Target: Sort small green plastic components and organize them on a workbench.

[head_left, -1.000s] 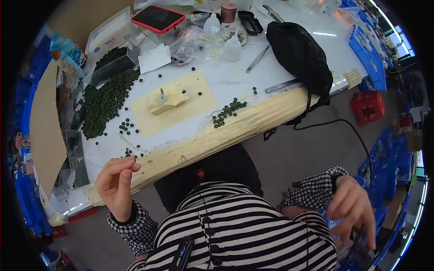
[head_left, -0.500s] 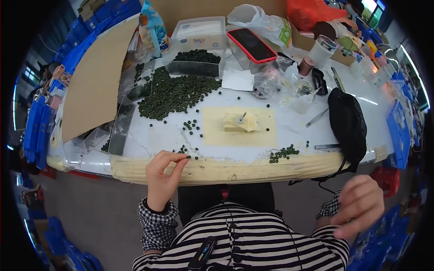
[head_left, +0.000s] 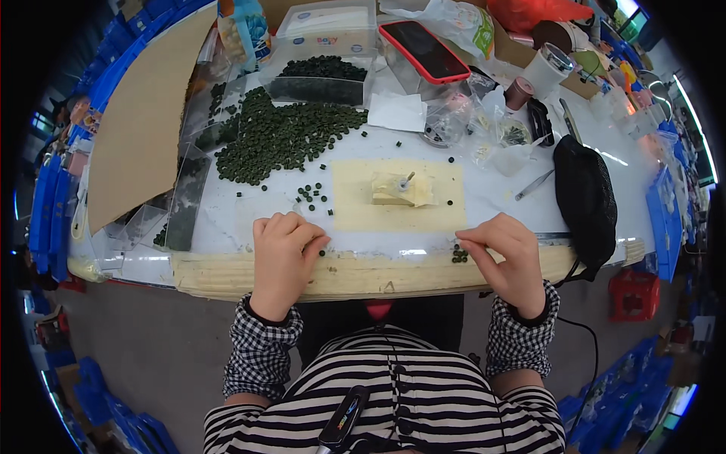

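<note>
In the head view, I am holding both hands above the cream front edge [head_left: 363,274] of the table. On my left hand [head_left: 281,253], thumb and forefinger are almost meeting; I cannot tell whether anything is between them, and a single dark green piece [head_left: 322,253] is lying just beneath. On my right hand [head_left: 508,256], the fingertips are standing close together right beside a small cluster of green pieces [head_left: 460,256]; I cannot tell if they are gripping one. Between my hands and farther back, a cream block [head_left: 386,197] with an upright pin [head_left: 411,176] is sitting on a yellowish sheet [head_left: 352,216], while a big green heap [head_left: 276,135] is spreading to its left.
</note>
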Demonstrator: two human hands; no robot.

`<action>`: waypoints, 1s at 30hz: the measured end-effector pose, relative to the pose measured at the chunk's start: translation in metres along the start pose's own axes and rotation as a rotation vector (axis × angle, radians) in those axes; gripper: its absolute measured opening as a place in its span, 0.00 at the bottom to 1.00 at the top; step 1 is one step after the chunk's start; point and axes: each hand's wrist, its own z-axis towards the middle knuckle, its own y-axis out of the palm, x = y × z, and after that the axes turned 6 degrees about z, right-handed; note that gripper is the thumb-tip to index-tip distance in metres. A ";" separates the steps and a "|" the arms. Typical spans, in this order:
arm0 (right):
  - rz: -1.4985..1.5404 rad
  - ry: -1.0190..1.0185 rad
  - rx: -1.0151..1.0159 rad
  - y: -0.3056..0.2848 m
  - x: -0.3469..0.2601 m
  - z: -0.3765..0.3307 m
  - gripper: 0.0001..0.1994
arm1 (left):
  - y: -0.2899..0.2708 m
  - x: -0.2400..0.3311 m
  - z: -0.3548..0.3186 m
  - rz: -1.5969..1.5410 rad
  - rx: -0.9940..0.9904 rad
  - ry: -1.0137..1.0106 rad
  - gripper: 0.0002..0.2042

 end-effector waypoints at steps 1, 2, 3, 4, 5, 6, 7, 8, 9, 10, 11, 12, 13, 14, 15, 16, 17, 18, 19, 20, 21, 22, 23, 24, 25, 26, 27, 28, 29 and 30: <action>-0.001 0.030 0.043 0.000 0.007 -0.003 0.06 | 0.000 0.002 0.001 -0.004 0.016 -0.013 0.06; 0.000 0.091 0.067 0.000 0.011 -0.007 0.04 | 0.001 0.004 0.002 -0.008 0.032 -0.027 0.05; -0.026 0.108 0.059 0.002 0.017 -0.011 0.04 | 0.000 0.004 0.003 -0.006 0.047 -0.043 0.05; -0.052 0.124 0.050 0.003 0.022 -0.014 0.04 | 0.000 0.005 0.005 0.000 0.075 -0.036 0.04; -0.079 0.141 0.040 0.002 0.025 -0.017 0.04 | -0.001 0.008 0.005 -0.126 0.073 -0.127 0.03; -0.087 0.156 0.019 0.003 0.027 -0.019 0.04 | -0.002 0.011 0.004 -0.248 0.070 -0.223 0.02; -0.094 0.170 -0.003 0.004 0.028 -0.020 0.04 | -0.003 0.014 0.003 -0.369 0.067 -0.319 0.02; -0.102 0.184 -0.025 0.005 0.029 -0.021 0.04 | -0.003 0.019 0.003 -0.542 0.094 -0.355 0.02; -0.101 0.181 -0.046 0.007 0.028 -0.022 0.04 | -0.002 0.024 0.004 -0.717 0.121 -0.391 0.03; -0.100 0.177 -0.068 0.010 0.027 -0.021 0.04 | -0.002 0.029 0.005 -0.892 0.149 -0.426 0.04; -0.099 0.173 -0.090 0.012 0.026 -0.021 0.05 | -0.001 0.032 0.005 -0.953 0.126 -0.412 0.05; -0.115 0.186 -0.092 0.014 0.025 -0.019 0.05 | -0.002 0.035 0.007 -1.010 0.106 -0.396 0.05; -0.130 0.198 -0.094 0.016 0.024 -0.018 0.05 | -0.002 0.038 0.008 -1.067 0.087 -0.380 0.06; -0.145 0.210 -0.096 0.018 0.023 -0.016 0.05 | -0.001 0.040 0.006 -1.132 0.032 -0.362 0.07; -0.181 0.182 -0.069 0.020 0.024 -0.015 0.05 | 0.002 0.043 0.004 -1.202 -0.006 -0.387 0.08; -0.217 0.153 -0.042 0.023 0.026 -0.013 0.05 | 0.004 0.047 0.003 -1.272 -0.046 -0.411 0.08; -0.253 0.125 -0.014 0.026 0.027 -0.012 0.05 | 0.007 0.050 0.003 -1.341 -0.086 -0.435 0.08; -0.278 0.093 -0.016 0.028 0.027 -0.012 0.05 | 0.010 0.051 0.001 -1.424 -0.121 -0.481 0.09; -0.304 0.060 -0.018 0.030 0.026 -0.012 0.05 | 0.012 0.054 0.002 -1.471 -0.125 -0.522 0.09; -0.330 0.028 -0.020 0.031 0.025 -0.013 0.05 | 0.014 0.059 0.003 -1.518 -0.129 -0.563 0.09; -0.341 0.018 -0.022 0.032 0.024 -0.014 0.05 | 0.015 0.062 0.003 -1.564 -0.133 -0.606 0.09; -0.352 0.008 -0.025 0.032 0.023 -0.015 0.06 | 0.016 0.063 0.003 -1.587 -0.135 -0.623 0.10; -0.363 -0.002 -0.027 0.032 0.022 -0.015 0.06 | 0.016 0.064 0.004 -1.610 -0.138 -0.640 0.10; -0.365 0.016 -0.014 0.032 0.022 -0.015 0.06 | 0.016 0.066 0.005 -1.635 -0.147 -0.655 0.10; -0.366 0.034 -0.002 0.032 0.023 -0.014 0.06 | 0.016 0.068 0.005 -1.660 -0.155 -0.670 0.11; -0.368 0.052 0.011 0.032 0.023 -0.013 0.06 | 0.017 0.069 0.006 -1.710 -0.173 -0.680 0.11; -0.227 0.089 0.056 0.033 0.020 -0.011 0.05 | 0.017 0.070 0.006 -1.759 -0.187 -0.691 0.12; -0.086 0.125 0.100 0.034 0.013 -0.007 0.05 | 0.017 0.071 0.007 -1.807 -0.201 -0.701 0.12; 0.055 0.160 0.143 0.035 0.006 -0.004 0.05 | 0.020 0.070 0.006 -1.856 -0.210 -0.684 0.12; 0.144 0.173 0.169 0.038 -0.001 -0.001 0.04 | 0.024 0.069 0.005 -1.904 -0.222 -0.665 0.13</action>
